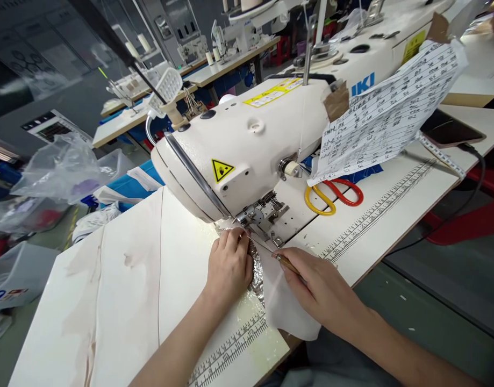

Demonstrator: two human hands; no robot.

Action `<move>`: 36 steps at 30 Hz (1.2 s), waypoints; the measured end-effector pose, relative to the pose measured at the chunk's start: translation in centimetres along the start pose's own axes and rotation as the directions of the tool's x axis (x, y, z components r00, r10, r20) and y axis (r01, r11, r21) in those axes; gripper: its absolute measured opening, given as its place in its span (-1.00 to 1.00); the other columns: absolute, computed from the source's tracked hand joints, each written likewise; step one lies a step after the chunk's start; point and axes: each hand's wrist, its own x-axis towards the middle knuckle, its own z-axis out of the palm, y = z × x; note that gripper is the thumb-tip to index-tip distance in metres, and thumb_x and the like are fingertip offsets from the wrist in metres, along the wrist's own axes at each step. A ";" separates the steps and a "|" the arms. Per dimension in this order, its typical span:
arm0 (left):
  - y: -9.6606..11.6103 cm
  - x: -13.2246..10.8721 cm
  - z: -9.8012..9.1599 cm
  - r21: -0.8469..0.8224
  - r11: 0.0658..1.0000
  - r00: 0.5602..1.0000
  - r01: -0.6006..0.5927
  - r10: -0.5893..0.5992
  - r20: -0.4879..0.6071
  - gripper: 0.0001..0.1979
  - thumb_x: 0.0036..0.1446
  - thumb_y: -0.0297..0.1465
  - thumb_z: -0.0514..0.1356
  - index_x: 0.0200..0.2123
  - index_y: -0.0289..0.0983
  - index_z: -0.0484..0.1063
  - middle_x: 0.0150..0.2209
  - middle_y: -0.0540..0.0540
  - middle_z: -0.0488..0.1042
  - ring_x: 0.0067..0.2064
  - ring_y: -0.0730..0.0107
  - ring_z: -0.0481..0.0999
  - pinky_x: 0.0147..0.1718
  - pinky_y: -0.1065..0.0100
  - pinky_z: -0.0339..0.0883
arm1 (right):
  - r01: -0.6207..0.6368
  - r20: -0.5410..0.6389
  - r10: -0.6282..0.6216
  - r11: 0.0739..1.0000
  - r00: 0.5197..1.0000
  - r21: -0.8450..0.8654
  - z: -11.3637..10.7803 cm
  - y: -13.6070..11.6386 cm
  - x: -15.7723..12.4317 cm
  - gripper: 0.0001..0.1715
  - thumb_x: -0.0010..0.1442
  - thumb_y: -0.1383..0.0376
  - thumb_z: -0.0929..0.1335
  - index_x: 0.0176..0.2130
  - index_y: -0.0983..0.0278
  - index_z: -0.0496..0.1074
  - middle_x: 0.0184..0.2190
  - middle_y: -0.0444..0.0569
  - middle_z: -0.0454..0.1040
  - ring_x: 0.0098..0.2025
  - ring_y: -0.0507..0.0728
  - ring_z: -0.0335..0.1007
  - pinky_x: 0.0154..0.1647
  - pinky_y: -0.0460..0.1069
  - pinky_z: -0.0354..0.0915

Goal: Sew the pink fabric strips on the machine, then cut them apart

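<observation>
Right hand (pixel 327 290) by pale, round-cornered, perhaps thin cloth (pixel 286 307)

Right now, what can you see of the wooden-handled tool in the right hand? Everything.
The slim tool is gripped by the right hand, which covers part of its brown, wood-looking handle. A thin, straight, metal-looking shaft extends from it, slanting up and left over the white cloth toward the fingers of the left hand. Its tip is too fine to make out, so contact there is unclear.
</observation>
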 end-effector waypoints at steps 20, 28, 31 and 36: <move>-0.6 1.3 -0.2 -0.003 0.992 0.988 0.128 -0.127 0.083 -0.83 0.31 -0.46 0.07 -0.25 -0.26 0.47 -0.25 -0.16 0.53 -0.25 0.18 0.46 -0.42 0.27 0.37 | 0.318 -0.076 -0.310 0.938 0.948 0.138 -0.1 -5.3 -3.7 -0.67 0.29 0.49 0.16 -0.02 0.28 0.34 -0.24 -0.02 0.54 -0.27 0.09 0.46 -0.23 -0.04 0.33; -2.2 1.3 0.7 -0.557 0.717 0.898 0.420 -0.418 0.140 -0.82 0.17 -0.27 0.21 -0.41 -0.19 0.53 -0.31 -0.06 0.53 -0.24 0.27 0.52 -0.26 0.29 0.39 | -0.012 0.027 0.017 0.988 0.999 -0.151 -1.4 -0.6 -1.4 -0.74 0.41 0.33 0.17 0.00 0.33 0.34 -0.37 -0.04 0.58 -0.43 0.11 0.50 -0.48 -0.04 0.21; -2.3 1.5 0.5 -0.602 0.663 0.882 0.445 -0.441 0.167 -0.84 0.15 -0.27 0.21 -0.40 -0.18 0.55 -0.32 -0.04 0.52 -0.25 0.28 0.50 -0.25 0.29 0.38 | -0.044 0.070 0.067 0.955 0.995 -0.295 -0.8 0.3 0.3 -0.71 0.40 0.35 0.17 0.00 0.34 0.38 -0.32 0.01 0.60 -0.38 0.12 0.53 -0.48 -0.05 0.19; -2.2 1.6 0.3 -0.616 0.649 0.877 0.447 -0.452 0.160 -0.83 0.15 -0.26 0.22 -0.40 -0.18 0.55 -0.35 -0.04 0.52 -0.26 0.27 0.49 -0.25 0.29 0.36 | 0.004 0.059 0.019 0.929 0.998 -0.369 0.1 0.3 1.4 -0.72 0.38 0.35 0.20 -0.05 0.32 0.44 -0.26 0.03 0.61 -0.30 0.13 0.56 -0.49 -0.05 0.19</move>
